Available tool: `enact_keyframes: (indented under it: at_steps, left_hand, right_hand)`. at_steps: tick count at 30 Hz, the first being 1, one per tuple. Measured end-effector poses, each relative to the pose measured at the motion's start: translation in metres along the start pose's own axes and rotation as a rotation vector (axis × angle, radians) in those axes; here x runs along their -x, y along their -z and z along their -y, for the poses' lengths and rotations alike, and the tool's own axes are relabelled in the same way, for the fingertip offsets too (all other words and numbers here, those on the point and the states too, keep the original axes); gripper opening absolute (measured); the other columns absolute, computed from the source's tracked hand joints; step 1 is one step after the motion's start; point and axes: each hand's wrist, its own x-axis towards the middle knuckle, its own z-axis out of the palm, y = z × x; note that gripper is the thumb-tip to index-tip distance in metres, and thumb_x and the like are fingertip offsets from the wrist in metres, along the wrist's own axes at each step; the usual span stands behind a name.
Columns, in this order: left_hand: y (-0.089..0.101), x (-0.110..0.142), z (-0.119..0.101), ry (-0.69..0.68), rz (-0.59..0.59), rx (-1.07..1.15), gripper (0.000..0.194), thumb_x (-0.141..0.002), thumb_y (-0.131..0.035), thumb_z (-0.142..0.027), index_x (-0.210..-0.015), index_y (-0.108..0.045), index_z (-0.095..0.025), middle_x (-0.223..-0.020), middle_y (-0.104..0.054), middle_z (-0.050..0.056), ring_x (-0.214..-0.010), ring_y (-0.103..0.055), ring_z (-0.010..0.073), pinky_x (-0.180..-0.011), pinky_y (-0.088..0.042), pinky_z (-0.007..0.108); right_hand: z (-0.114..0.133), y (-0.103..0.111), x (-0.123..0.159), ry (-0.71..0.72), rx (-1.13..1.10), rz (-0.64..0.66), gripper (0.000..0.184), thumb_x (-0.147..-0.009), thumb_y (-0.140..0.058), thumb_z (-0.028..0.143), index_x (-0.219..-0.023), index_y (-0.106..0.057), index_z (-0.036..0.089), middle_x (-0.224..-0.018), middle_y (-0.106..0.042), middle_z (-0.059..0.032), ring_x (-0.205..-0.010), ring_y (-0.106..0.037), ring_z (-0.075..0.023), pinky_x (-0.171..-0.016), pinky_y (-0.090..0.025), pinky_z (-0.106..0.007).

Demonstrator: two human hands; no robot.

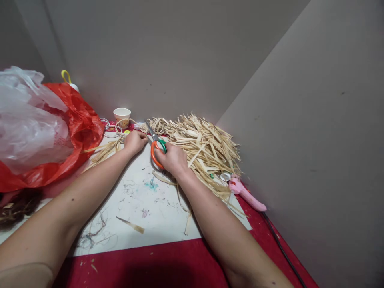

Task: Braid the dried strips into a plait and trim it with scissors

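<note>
My right hand [173, 159] is closed round the orange and green handles of a pair of scissors [156, 145], whose blades point away toward the wall. My left hand [135, 141] is closed on a bundle of pale straw strips [105, 151] that trails off to the left. Both hands rest over a stained white board [150, 208]. A big pile of straw strips [204, 146] lies just right of the scissors.
A red plastic bag [75, 132] with a clear bag [27, 120] on it fills the left. A paper cup [122, 117] and white rings [111, 130] stand by the wall. A pink glue gun [247, 195] with a black cord lies right. Grey walls close in behind and right.
</note>
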Motion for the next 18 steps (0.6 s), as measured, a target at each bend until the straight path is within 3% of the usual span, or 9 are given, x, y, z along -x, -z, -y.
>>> enact_keyframes:
  at_steps: [3,8,14,18]
  left_hand:
    - [-0.0005,0.0001,0.0007,-0.008,-0.001,-0.006,0.024,-0.072,-0.060,-0.034,-0.084,-0.077,-0.024,-0.084,-0.076,0.003,-0.077,-0.065,0.0190,-0.065,-0.042,0.028]
    - [-0.0013,0.0003,0.0009,-0.013,-0.006,-0.025,0.024,-0.073,-0.059,-0.035,-0.083,-0.077,-0.024,-0.080,-0.075,0.003,-0.073,-0.064,0.0188,-0.064,-0.041,0.028]
    - [-0.0011,0.0004,-0.0003,-0.008,0.001,-0.032,0.023,-0.073,-0.061,-0.036,-0.083,-0.077,-0.024,-0.086,-0.076,0.004,-0.079,-0.065,0.0198,-0.068,-0.043,0.028]
    - [-0.0021,-0.0005,0.0001,0.002,-0.011,-0.020,0.024,-0.072,-0.061,-0.036,-0.086,-0.077,-0.023,-0.085,-0.076,0.005,-0.078,-0.065,0.0205,-0.067,-0.043,0.029]
  right_hand:
    - [0.0030,0.0033,0.0005,-0.018,-0.012,-0.084,0.052,-0.088,-0.035,0.057,-0.109,-0.063,0.019,-0.092,-0.071,-0.0119,-0.089,-0.067,-0.0269,-0.075,-0.045,-0.033]
    - [0.0044,0.0044,-0.0007,0.005,-0.004,0.113,0.045,-0.084,-0.043,0.054,-0.096,-0.067,0.018,-0.092,-0.071,-0.0141,-0.088,-0.067,-0.0289,-0.074,-0.046,-0.034]
    - [0.0039,0.0073,-0.0008,-0.049,-0.062,-0.069,0.051,-0.089,-0.033,0.055,-0.109,-0.062,0.018,-0.093,-0.071,-0.0124,-0.091,-0.066,-0.0272,-0.075,-0.046,-0.034]
    - [0.0052,0.0069,-0.0017,-0.005,-0.009,0.106,0.046,-0.086,-0.042,0.053,-0.100,-0.066,0.016,-0.094,-0.070,-0.0155,-0.091,-0.067,-0.0295,-0.075,-0.046,-0.035]
